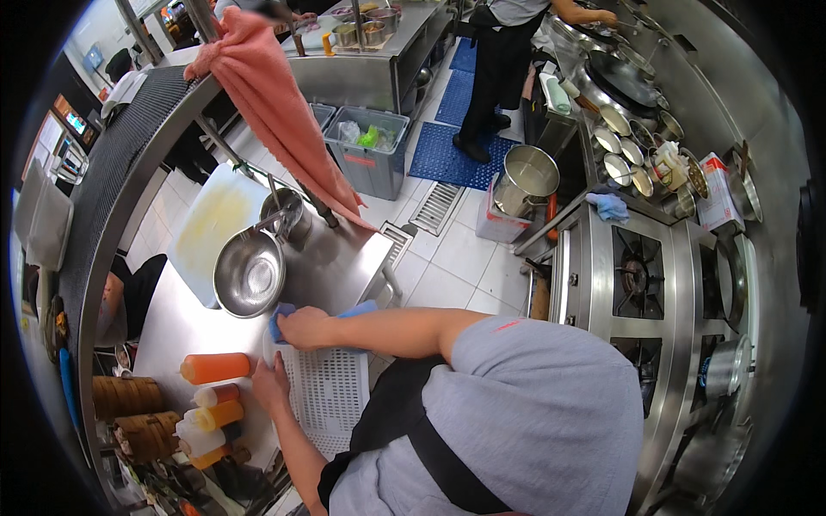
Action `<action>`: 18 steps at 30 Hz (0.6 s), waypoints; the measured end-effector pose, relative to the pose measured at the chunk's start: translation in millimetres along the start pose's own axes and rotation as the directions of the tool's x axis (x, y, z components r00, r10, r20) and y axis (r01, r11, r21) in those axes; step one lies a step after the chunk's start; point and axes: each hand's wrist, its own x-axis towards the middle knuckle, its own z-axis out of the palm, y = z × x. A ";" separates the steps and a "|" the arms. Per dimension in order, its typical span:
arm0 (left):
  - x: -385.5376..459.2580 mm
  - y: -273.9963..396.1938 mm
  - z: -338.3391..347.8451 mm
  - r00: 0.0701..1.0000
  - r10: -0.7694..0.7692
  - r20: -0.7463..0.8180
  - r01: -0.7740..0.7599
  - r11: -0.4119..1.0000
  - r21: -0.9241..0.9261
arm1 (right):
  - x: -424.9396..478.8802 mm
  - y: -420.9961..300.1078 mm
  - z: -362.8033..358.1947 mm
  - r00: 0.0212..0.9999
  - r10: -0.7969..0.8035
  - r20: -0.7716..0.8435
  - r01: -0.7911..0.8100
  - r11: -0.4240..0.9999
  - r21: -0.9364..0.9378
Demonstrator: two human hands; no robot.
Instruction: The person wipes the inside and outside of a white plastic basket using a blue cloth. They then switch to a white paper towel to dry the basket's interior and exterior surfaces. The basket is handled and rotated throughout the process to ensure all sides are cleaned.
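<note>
My right hand (303, 327) is closed on a blue cloth (279, 321) at the far end of a white perforated plastic basket (326, 387). More blue cloth shows on both sides of my forearm. Against the basket's left rim lies my left hand (271, 380), thumb apart from the fingers; whether it grips the rim is hidden. A steel bowl-shaped strainer with a handle (250, 274) sits just beyond my hands, partly over a stained white cutting board (216, 216). Behind its handle stands a steel pot (290, 216).
Squeeze bottles (216, 368) lie left of the basket on the steel table (168, 322), near bamboo steamers (128, 395). A pink towel (277, 97) hangs from the shelf post. Gas burners (635, 274) are at right. A co-worker (497, 71) stands at the woks; a grey bin (368, 155) is beyond.
</note>
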 end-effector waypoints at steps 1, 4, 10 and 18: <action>-3.7 5.6 -0.7 1.000 -0.017 -0.010 0.017 1.000 0.025 | -10.3 1.1 -6.4 0.999 0.020 0.031 -0.021 1.000 0.020; 2.8 -2.8 9.8 0.996 0.019 -0.084 -0.013 0.997 0.070 | -41.2 11.6 -4.5 0.991 0.113 0.069 -0.117 0.991 0.058; 10.1 -1.8 18.1 1.000 0.012 -0.020 -0.009 0.993 0.115 | -102.0 32.7 -7.7 0.993 0.037 0.116 -0.023 0.993 -0.120; 9.3 4.6 6.8 0.990 0.136 0.042 -0.135 0.990 -0.030 | -31.3 13.2 -9.4 0.993 0.119 0.016 -0.118 0.993 -0.010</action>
